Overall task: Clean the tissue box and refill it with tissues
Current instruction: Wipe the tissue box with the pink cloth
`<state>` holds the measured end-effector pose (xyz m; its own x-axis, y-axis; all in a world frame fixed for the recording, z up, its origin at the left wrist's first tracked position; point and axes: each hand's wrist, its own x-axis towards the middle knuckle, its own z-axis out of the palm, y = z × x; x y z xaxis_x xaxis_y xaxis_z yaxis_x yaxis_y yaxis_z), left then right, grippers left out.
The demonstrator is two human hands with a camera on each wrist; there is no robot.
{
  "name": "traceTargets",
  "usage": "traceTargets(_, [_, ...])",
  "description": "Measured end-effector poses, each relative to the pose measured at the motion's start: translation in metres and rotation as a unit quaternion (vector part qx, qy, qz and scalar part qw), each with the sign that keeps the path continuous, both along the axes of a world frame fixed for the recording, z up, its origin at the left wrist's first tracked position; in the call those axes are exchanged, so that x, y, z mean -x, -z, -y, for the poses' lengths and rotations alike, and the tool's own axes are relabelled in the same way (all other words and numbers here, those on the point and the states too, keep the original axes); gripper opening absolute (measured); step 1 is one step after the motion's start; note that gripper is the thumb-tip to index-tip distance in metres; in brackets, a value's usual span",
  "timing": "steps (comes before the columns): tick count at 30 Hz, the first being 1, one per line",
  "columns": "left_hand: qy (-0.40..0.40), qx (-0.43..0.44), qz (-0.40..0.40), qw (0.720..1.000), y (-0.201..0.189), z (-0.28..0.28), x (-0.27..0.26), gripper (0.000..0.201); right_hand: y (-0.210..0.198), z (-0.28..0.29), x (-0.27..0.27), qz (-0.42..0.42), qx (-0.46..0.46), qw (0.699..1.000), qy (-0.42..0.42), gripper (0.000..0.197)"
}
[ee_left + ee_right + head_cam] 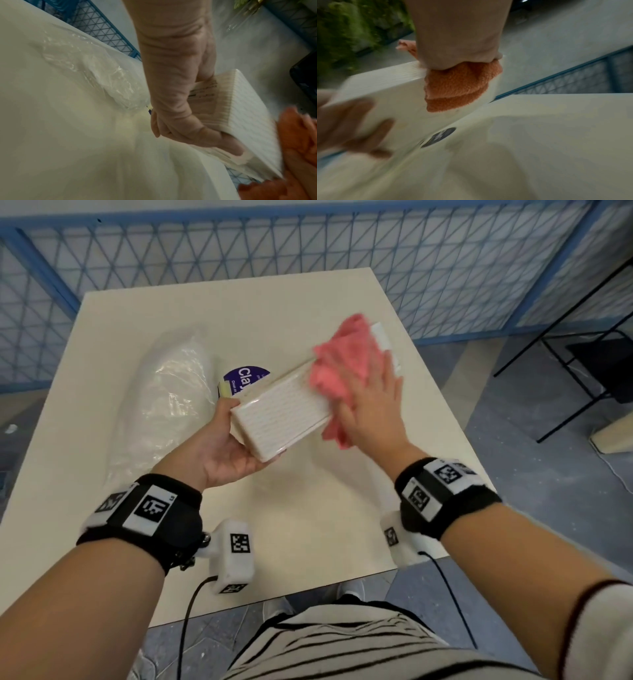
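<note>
A white ribbed tissue box [284,414] is held tilted above the cream table [308,508]. My left hand [224,448] grips its near end, thumb on top and fingers underneath; the same grip shows on the tissue box [247,113] in the left wrist view. My right hand [371,405] presses a pink cloth [342,361] flat against the box's far part with straight fingers. In the right wrist view the cloth [458,86] hangs over the box [388,97] edge. A clear plastic tissue pack [171,392] lies on the table to the left.
A purple round label [245,380] with a small yellow piece lies on the table behind the box. A blue mesh fence [308,244] runs behind the table. A black metal frame [582,344] stands on the floor at right. Cables hang at the near table edge.
</note>
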<state>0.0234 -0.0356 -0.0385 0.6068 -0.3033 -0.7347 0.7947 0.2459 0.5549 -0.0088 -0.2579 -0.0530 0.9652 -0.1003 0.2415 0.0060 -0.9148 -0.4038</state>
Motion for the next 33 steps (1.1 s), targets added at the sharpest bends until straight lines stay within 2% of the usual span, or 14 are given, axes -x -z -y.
traceTargets(2, [0.013,0.011,0.001,1.000,0.001,-0.001,-0.002,0.060,0.000,0.015,-0.013,0.027,-0.092,0.994,0.060,0.058])
traceTargets(4, [0.005,0.011,-0.004,1.000,-0.002,0.005,-0.001,0.059,0.000,0.003,-0.018,0.072,-0.064,0.995,0.038,0.051])
traceTargets(8, [0.011,-0.037,0.041,0.998,-0.006,0.016,-0.008,0.054,0.012,-0.064,0.011,0.144,0.059,0.972,-0.177,0.050])
traceTargets(11, [0.022,-0.017,0.039,0.999,-0.009,0.017,-0.012,0.046,0.007,-0.055,0.017,0.159,0.106,0.947,-0.258,0.052])
traceTargets(12, [0.025,-0.005,0.043,0.999,-0.009,0.015,-0.015,0.048,-0.002,-0.044,0.009,0.152,0.064,0.957,-0.239,0.058])
traceTargets(14, [0.006,0.003,0.025,1.000,-0.013,0.013,-0.015,0.055,-0.020,-0.015,-0.012,0.142,-0.071,0.979,-0.128,0.068])
traceTargets(15, [0.000,0.006,0.017,1.000,-0.015,0.010,-0.016,0.059,-0.027,0.002,-0.021,0.142,-0.109,0.982,-0.057,0.060])
traceTargets(17, [-0.005,0.018,0.006,1.000,-0.017,0.009,-0.015,0.062,-0.030,0.030,-0.032,0.127,-0.074,0.987,0.061,0.049])
traceTargets(19, [-0.004,0.023,-0.003,1.000,-0.018,0.013,-0.014,0.062,-0.026,0.032,-0.032,0.133,-0.060,0.988,0.044,0.053])
traceTargets(21, [-0.011,0.032,0.006,0.999,-0.020,0.023,-0.013,0.055,-0.023,0.004,-0.026,0.171,-0.013,0.984,-0.054,0.047])
traceTargets(25, [0.001,0.043,0.070,0.997,-0.024,0.037,-0.013,0.038,-0.005,-0.055,0.003,0.118,0.076,0.975,-0.174,0.052])
traceTargets(27, [0.004,0.044,0.070,0.997,-0.025,0.038,-0.013,0.038,-0.002,-0.052,0.003,0.123,0.080,0.975,-0.164,0.054])
traceTargets(30, [-0.019,0.014,0.029,0.999,-0.028,0.033,-0.012,0.047,-0.016,-0.029,-0.008,0.099,-0.038,0.993,-0.060,0.054])
traceTargets(33, [-0.010,0.004,0.022,1.000,-0.026,0.026,-0.008,0.054,-0.025,0.000,-0.025,0.077,-0.126,0.988,0.036,0.043])
